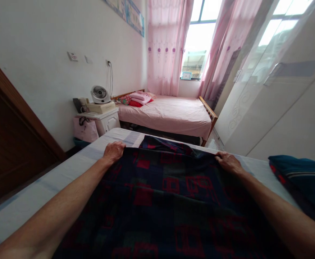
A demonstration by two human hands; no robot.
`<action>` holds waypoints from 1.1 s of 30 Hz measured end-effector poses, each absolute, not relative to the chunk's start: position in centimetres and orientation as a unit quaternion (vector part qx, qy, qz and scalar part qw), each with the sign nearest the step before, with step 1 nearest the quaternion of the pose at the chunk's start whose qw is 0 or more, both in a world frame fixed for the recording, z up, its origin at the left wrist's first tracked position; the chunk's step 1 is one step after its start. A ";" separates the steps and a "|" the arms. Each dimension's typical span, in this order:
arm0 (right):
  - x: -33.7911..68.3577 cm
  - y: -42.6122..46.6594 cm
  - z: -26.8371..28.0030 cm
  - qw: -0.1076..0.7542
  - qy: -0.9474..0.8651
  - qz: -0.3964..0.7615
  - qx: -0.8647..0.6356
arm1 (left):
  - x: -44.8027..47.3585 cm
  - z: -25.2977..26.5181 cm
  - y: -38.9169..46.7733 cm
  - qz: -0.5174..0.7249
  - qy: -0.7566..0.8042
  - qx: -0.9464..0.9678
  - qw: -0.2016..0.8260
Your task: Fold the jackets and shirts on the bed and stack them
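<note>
A dark navy cloth with red and dark green squares [170, 201] stretches between my two hands and runs down toward me. My left hand [114, 151] is closed on its far left corner. On the far right, my right hand [229, 162] pinches the opposite corner. A further part of the same patterned fabric lies beyond the held edge. Under it is a bed with a pale blue and white sheet [57, 180]. Whether the cloth is a garment or a cover, I cannot tell.
Folded teal fabric [303, 176] lies at the right on the near bed. Across a gap stands a second bed with a pink sheet [170, 111]. A white nightstand [110, 120] carries a small fan [100, 93]. White wardrobes [270, 104] line the right; a brown door [14, 133] is left.
</note>
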State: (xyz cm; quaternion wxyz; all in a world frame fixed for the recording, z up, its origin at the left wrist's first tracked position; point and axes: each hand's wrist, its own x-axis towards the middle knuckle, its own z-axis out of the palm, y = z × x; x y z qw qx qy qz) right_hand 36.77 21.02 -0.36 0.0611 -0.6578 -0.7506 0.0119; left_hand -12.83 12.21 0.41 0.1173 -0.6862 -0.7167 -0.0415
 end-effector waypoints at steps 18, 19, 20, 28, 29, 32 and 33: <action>40.2 9.6 3.1 0.228 -0.750 0.064 -0.618 | -13.6 2.5 0.5 -0.173 -0.582 -0.775 0.177; 40.8 8.4 2.4 0.228 -0.749 0.077 -0.617 | -13.7 1.9 -0.6 -0.176 -0.563 -0.787 0.180; 41.3 7.3 1.7 0.224 -0.749 0.090 -0.618 | -13.7 1.2 -1.6 -0.177 -0.549 -0.797 0.180; 42.7 4.7 0.2 0.220 -0.763 0.083 -0.603 | -12.8 0.3 -3.2 -0.168 -0.592 -0.773 0.154; 42.6 4.5 0.2 0.208 -0.774 0.079 -0.593 | -12.9 0.4 -3.3 -0.151 -0.597 -0.775 0.141; 41.3 3.1 0.4 0.208 -0.795 -0.006 -0.570 | -13.2 0.6 -3.4 -0.132 -0.626 -0.762 0.102; 40.6 2.4 0.5 0.220 -0.795 -0.048 -0.563 | -13.1 0.8 -3.2 -0.146 -0.638 -0.750 0.094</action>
